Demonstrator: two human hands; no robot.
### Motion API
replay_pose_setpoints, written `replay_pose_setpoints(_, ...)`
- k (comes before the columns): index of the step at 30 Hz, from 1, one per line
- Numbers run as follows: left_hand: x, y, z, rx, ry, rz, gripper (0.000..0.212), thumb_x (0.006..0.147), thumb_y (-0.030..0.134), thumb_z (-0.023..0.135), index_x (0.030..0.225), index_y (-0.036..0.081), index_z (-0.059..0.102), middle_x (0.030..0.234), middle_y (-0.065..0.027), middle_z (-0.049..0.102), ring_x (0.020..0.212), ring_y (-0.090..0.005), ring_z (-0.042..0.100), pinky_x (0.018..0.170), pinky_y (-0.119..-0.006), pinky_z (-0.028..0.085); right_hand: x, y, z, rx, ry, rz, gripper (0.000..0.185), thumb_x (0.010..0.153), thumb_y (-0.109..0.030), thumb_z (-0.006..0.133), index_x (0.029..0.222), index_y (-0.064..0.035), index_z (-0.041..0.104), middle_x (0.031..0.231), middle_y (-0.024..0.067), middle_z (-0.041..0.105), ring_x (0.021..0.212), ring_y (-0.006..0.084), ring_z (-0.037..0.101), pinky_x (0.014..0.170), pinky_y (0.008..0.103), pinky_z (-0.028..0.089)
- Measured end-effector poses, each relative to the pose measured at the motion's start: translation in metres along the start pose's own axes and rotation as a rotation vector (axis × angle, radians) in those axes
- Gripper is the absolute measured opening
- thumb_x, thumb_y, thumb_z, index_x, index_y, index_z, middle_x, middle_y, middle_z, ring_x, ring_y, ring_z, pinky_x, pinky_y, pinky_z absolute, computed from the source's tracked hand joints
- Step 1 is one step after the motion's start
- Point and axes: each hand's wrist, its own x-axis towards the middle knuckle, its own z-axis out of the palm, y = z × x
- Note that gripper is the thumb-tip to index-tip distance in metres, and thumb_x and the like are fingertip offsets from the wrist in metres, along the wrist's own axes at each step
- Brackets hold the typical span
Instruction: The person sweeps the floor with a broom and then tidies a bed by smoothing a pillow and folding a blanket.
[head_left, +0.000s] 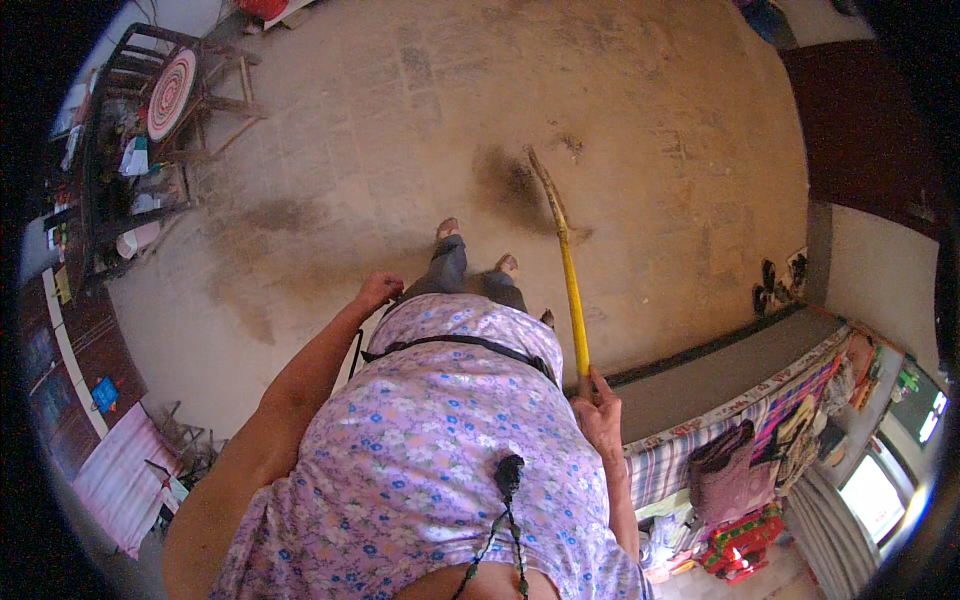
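My right hand (598, 412) is closed around the near end of a long yellow stick (572, 289), perhaps a broom or tool handle. The stick slants forward to the floor, where its brownish, bent far end lies near a dark patch (511, 187). Beside my left hip, my left hand (381, 289) hangs with its fingers curled; whether it holds anything cannot be told. Below me show a flowered shirt (442, 420) with a dark strap around the waist, dark trousers and brownish shoes (448, 227).
At the left stands a wooden chair (244, 79) with a round striped mat (172, 94). Shoes (765, 289) lie on the floor at the right, near a bed or bench (727, 382) with checked cloth and clothes (724, 472). Dark red furniture (862, 127) stands beyond.
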Motion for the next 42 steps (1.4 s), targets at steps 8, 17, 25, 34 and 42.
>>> replay_pose_setpoints(8,0.0,-0.003,-0.002,-0.099,-0.027,-0.021,0.017,0.077,0.021,0.056,0.077,0.005,0.06,0.071,-0.0043,0.061,0.064,-0.0133,0.058,0.052,-0.027,0.045,-0.01,-0.019,0.009,-0.517,0.098,-0.125,0.057,0.068,0.0,0.052,0.124,0.0034,0.042,0.097,0.0168,0.062,0.084,0.0125,0.058,0.072,0.0252,0.045)
replay_pose_setpoints(17,0.0,0.019,-0.004,-0.171,0.016,-0.014,0.013,0.077,0.019,0.056,0.079,0.006,0.06,0.072,-0.0042,0.062,0.065,-0.0135,0.059,0.054,-0.028,0.046,0.0,-0.015,0.009,-0.72,0.127,-0.132,0.059,0.069,-0.006,0.058,0.125,-0.0013,0.042,0.083,0.0254,0.059,0.073,0.0222,0.064,0.059,0.0334,0.048)
replay_pose_setpoints(25,0.005,0.021,0.0,-0.124,0.014,-0.044,0.012,0.076,0.017,0.056,0.082,0.007,0.059,0.074,-0.0039,0.062,0.064,-0.0132,0.058,0.056,-0.028,0.046,0.002,0.002,-0.009,0.077,0.029,0.139,0.064,0.072,0.001,0.051,0.133,-0.0025,0.032,0.078,0.011,0.059,0.048,0.0135,0.052,0.044,0.0275,0.047)
replay_pose_setpoints(34,0.018,0.035,0.017,-0.251,0.048,0.001,0.014,0.076,0.017,0.056,0.084,0.006,0.059,0.073,-0.0032,0.06,0.064,-0.0124,0.056,0.056,-0.027,0.045,-0.014,-0.014,-0.041,0.387,0.027,0.25,0.062,0.071,-0.005,0.051,0.131,-0.0054,0.036,0.066,0.0057,0.049,0.043,0.009,0.041,0.036,0.0189,0.033)
replay_pose_setpoints(42,0.033,0.038,0.019,-0.303,0.005,0.057,0.016,0.078,0.016,0.055,0.088,0.004,0.059,0.075,-0.0052,0.061,0.063,-0.0134,0.057,0.055,-0.027,0.046,-0.027,-0.026,-0.036,0.412,-0.018,0.225,0.063,0.071,-0.006,0.052,0.131,-0.0032,0.035,0.066,0.0055,0.049,0.042,0.0089,0.04,0.036,0.0185,0.032)
